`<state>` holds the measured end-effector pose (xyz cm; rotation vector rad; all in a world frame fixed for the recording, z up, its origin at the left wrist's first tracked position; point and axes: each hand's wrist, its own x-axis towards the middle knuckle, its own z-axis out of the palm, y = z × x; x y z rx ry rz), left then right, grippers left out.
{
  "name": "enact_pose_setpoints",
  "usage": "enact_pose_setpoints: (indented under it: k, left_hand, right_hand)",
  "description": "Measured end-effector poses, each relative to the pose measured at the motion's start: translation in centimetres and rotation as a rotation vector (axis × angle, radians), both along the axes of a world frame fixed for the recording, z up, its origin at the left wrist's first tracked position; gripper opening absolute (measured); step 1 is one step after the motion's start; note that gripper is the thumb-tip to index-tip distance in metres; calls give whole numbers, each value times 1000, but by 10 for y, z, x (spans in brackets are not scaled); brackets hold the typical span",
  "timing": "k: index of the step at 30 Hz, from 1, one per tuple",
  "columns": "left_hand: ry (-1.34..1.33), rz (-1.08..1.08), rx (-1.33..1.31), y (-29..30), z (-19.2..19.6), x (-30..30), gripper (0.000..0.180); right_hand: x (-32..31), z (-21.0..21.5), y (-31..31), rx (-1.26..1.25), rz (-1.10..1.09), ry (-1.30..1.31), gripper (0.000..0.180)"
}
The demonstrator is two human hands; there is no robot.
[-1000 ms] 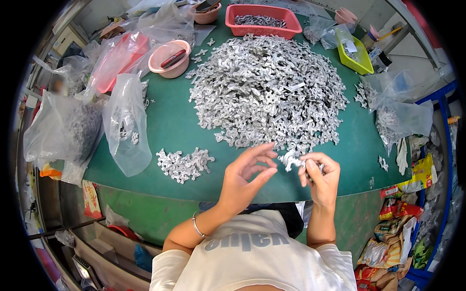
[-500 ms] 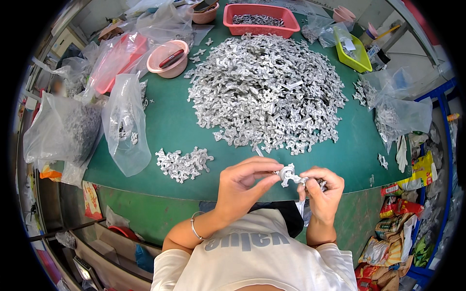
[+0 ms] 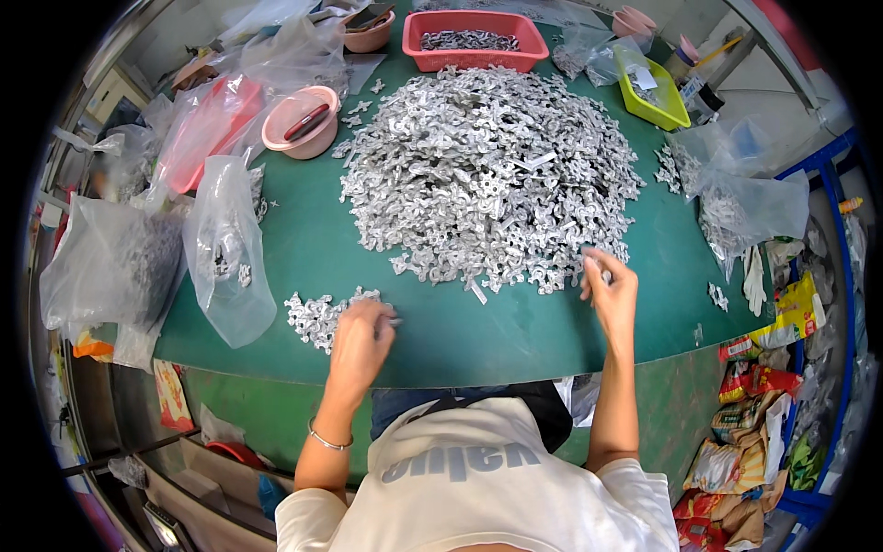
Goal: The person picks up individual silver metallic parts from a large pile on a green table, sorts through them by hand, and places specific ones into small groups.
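A large heap of small silver-grey metal castings with looped, branching shapes (image 3: 487, 175) covers the middle of the green table. To its near left lies a smaller cluster of the same castings (image 3: 313, 317). My left hand (image 3: 361, 339) is at the right side of this cluster, fingers curled and slightly blurred; a bit of grey shows at its fingertips, too smeared to make out. At the near right edge of the heap is my right hand (image 3: 612, 290), its fingers bent in a pinch, with a bit of grey metal casting (image 3: 607, 276) showing between them.
Behind the heap stands a red basket (image 3: 474, 55) of castings, with a yellow-green basket (image 3: 653, 101) to its right. A pink bowl (image 3: 302, 124) holds a red-and-black tool. Clear plastic bags (image 3: 230, 258) lie along the left, another bag (image 3: 754, 207) at the right.
My hands have parted from the table's front edge, where they held a casting between them. The left went left to the small cluster, the right forward to the heap. The view shifted slightly.
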<state>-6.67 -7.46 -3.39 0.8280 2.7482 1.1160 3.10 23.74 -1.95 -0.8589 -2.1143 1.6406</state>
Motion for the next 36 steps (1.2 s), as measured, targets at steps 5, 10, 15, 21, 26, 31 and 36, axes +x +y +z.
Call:
enact_pose_setpoints:
  k: [5, 10, 15, 21, 26, 31, 36]
  left_hand:
    - [183, 70, -172, 6, -1, 4, 16]
    - [239, 109, -94, 16, 8, 11, 17]
    - [146, 44, 84, 32, 14, 16, 17]
    - [135, -6, 82, 43, 19, 22, 19]
    - [108, -38, 98, 46, 22, 24, 19]
    - [80, -73, 180, 49, 29, 25, 23]
    - [-673, -229, 706, 75, 47, 35, 36]
  right_hand:
    - [-38, -15, 4, 923, 72, -77, 17]
    - [-38, -16, 4, 923, 94, -71, 11]
    - [-30, -26, 11, 805, 37, -15, 10]
    - [-29, -15, 8, 767, -40, 0, 13]
    - [-24, -22, 4, 794, 4, -12, 12]
    - [-3, 8, -22, 63, -7, 145, 5]
    - [19, 35, -51, -218, 152, 292, 9]
